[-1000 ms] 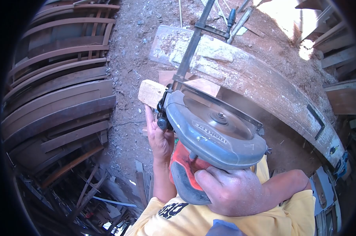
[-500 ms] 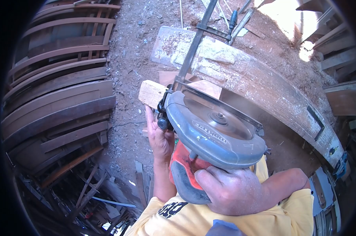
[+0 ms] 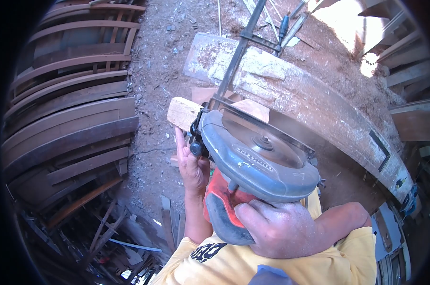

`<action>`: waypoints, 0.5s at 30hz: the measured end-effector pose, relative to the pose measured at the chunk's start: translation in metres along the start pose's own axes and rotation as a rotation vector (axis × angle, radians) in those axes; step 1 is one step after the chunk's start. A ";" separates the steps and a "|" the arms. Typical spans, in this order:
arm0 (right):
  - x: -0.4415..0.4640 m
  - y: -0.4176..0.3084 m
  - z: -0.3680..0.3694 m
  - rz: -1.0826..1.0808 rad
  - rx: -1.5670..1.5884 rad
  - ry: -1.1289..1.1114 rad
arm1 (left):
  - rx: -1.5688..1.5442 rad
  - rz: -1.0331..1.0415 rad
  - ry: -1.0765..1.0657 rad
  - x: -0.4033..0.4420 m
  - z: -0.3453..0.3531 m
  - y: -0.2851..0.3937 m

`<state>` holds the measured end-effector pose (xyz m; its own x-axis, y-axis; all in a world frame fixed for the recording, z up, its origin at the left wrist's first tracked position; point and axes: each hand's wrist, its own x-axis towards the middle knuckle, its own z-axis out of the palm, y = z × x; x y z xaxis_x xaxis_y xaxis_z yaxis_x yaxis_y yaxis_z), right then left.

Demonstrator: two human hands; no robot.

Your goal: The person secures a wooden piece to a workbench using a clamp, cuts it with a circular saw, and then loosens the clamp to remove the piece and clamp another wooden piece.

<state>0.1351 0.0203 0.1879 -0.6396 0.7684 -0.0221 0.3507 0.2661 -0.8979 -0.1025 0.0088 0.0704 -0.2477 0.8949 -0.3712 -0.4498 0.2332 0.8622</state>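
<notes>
Your counter (image 3: 341, 111), a long plank crusted white near its 11 o'clock end, runs from 11 o'clock around to 4 o'clock, curved in this wide view. The floor (image 3: 153, 85) is dirt strewn with chips and shavings. Wooden frames and boards (image 3: 72, 107) fill the side from 8 to 11 o'clock, with a dark jumble of scraps (image 3: 115, 237) at 7 o'clock. More boards (image 3: 417, 114) lean in at 2 and 3 o'clock, and bright light falls on the floor at 1 o'clock. A clamp (image 3: 236, 59) with a blue handle reaches up toward 12 o'clock, passing over the counter in your view.

In the middle, your right hand (image 3: 281, 230) has its grip closed around the handle of the saw (image 3: 260, 164); its blade (image 3: 267, 142) looks blurred. The block (image 3: 184, 113) sticks out at the saw's 10 o'clock end. Your left hand (image 3: 194, 171) is below it, one finger up against its lower edge; the other fingers are partly hidden by the saw, so you cannot tell how far that grip is closed.

Compared with the earlier frame, the counter and the clamp's handle sit slightly farther toward 4 o'clock in your view. The saw, the block and both your hands stay almost exactly where they were.
</notes>
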 end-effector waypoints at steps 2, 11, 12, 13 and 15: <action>0.001 0.000 0.001 -0.004 -0.005 0.004 | -0.007 0.007 -0.009 0.001 0.001 0.002; 0.006 -0.003 0.001 0.016 0.009 -0.013 | 0.021 0.012 0.000 0.004 -0.001 0.004; 0.007 -0.002 0.001 0.017 0.010 -0.013 | 0.017 0.008 0.004 0.004 -0.003 0.004; 0.008 -0.002 0.001 0.014 0.008 -0.010 | 0.013 0.004 0.007 0.004 -0.004 0.004; 0.009 -0.003 0.002 0.012 0.006 -0.007 | 0.023 0.008 0.011 0.005 -0.004 0.005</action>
<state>0.1273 0.0254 0.1893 -0.6402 0.7674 -0.0361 0.3545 0.2534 -0.9001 -0.1091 0.0133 0.0710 -0.2605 0.8925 -0.3682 -0.4277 0.2352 0.8728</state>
